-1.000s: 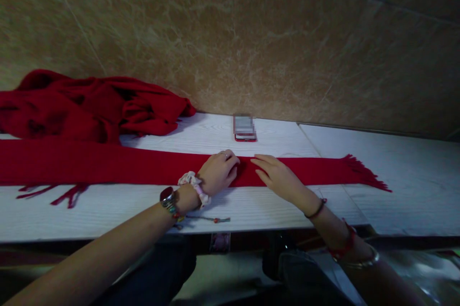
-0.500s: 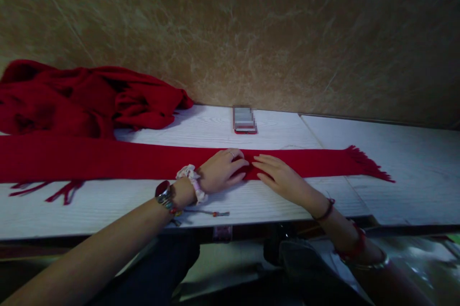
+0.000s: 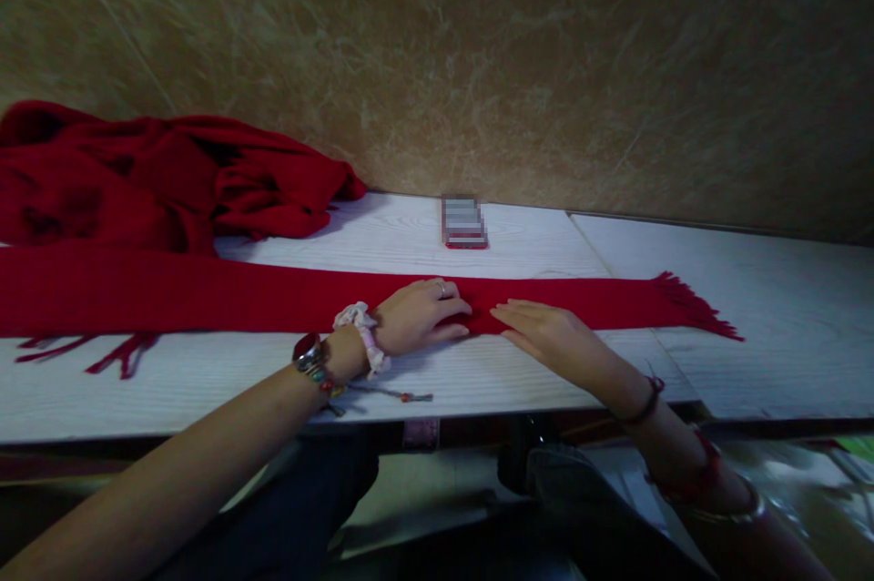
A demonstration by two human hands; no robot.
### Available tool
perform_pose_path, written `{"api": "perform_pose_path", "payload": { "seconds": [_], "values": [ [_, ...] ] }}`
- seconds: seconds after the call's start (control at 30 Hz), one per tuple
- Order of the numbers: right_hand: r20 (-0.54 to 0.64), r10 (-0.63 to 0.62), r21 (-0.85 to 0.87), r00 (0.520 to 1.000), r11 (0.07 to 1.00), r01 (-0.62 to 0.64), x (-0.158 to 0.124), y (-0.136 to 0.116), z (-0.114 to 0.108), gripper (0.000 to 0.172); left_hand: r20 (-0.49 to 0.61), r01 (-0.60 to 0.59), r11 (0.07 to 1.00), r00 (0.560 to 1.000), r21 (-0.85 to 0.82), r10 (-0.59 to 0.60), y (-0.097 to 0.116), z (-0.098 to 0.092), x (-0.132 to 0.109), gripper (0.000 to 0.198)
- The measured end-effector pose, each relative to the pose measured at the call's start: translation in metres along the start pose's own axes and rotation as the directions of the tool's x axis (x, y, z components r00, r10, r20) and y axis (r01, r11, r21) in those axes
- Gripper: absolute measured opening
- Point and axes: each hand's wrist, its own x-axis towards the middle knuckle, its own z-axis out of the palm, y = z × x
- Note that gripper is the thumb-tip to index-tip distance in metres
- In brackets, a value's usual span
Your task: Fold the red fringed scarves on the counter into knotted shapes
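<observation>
A long red scarf [image 3: 205,297] lies stretched across the white table [image 3: 478,381], its fringed end [image 3: 693,312] at the right. My left hand [image 3: 423,317] rests on the scarf near its middle, fingers loosely curled and pressing the cloth. My right hand [image 3: 546,333] lies flat beside it, fingers stretched out on the scarf's near edge. Both wrists wear bracelets; the left also has a watch and a white scrunchie.
A heap of red cloth [image 3: 164,185] lies at the back left against the brown wall. A phone [image 3: 464,221] lies flat behind the scarf. Loose red fringe [image 3: 102,353] sits on the table at the left. The table's front edge is close to my body.
My right hand has slid a little to the right along the scarf, away from the left hand. The left hand stays in place.
</observation>
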Motion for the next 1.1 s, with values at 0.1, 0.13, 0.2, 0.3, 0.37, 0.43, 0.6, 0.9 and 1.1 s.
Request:
{"api": "perform_pose_path", "payload": {
  "seconds": [0.1, 0.13, 0.2, 0.3, 0.37, 0.43, 0.6, 0.9, 1.1],
  "values": [
    [0.036, -0.045, -0.051, 0.998, 0.998, 0.047, 0.003, -0.002, -0.004, 0.030, 0.002, -0.019, 1.000, 1.000, -0.006, 0.019, -0.001, 0.000, 0.000, 0.026],
    [0.059, -0.052, -0.067, 0.997, 0.996, 0.056, 0.004, -0.003, -0.007, 0.030, -0.001, -0.023, 1.000, 1.000, -0.006, 0.023, -0.001, 0.000, 0.000, 0.026],
    [0.109, -0.058, -0.093, 0.992, 0.993, 0.069, 0.006, -0.005, -0.013, 0.030, -0.007, -0.025, 1.000, 1.000, -0.006, 0.025, -0.001, 0.000, 0.000, 0.026],
    [0.158, -0.067, -0.120, 0.985, 0.989, 0.087, 0.008, -0.008, -0.020, 0.029, -0.010, -0.023, 1.000, 1.000, -0.009, 0.023, -0.001, 0.001, 0.000, 0.026],
    [0.164, -0.066, -0.134, 0.984, 0.987, 0.088, 0.009, -0.010, -0.023, 0.029, -0.005, -0.026, 1.000, 1.000, -0.013, 0.026, -0.001, 0.001, 0.000, 0.026],
    [0.168, -0.062, -0.141, 0.984, 0.986, 0.086, 0.008, -0.011, -0.024, 0.031, -0.001, -0.031, 0.999, 1.000, -0.012, 0.031, -0.001, 0.001, 0.000, 0.025],
    [0.152, -0.061, -0.134, 0.986, 0.988, 0.082, 0.008, -0.011, -0.024, 0.035, 0.012, -0.040, 0.999, 0.999, -0.013, 0.040, -0.001, 0.000, 0.000, 0.024],
    [0.103, -0.029, -0.137, 0.994, 0.990, 0.043, 0.010, -0.018, -0.018, 0.030, 0.033, -0.019, 0.999, 0.999, -0.033, 0.020, 0.002, -0.004, 0.000, 0.028],
    [0.115, -0.058, -0.181, 0.992, 0.980, 0.079, 0.005, -0.015, -0.017, 0.032, -0.008, -0.053, 0.997, 0.999, -0.047, 0.053, 0.001, -0.001, -0.001, 0.027]
  ]
}}
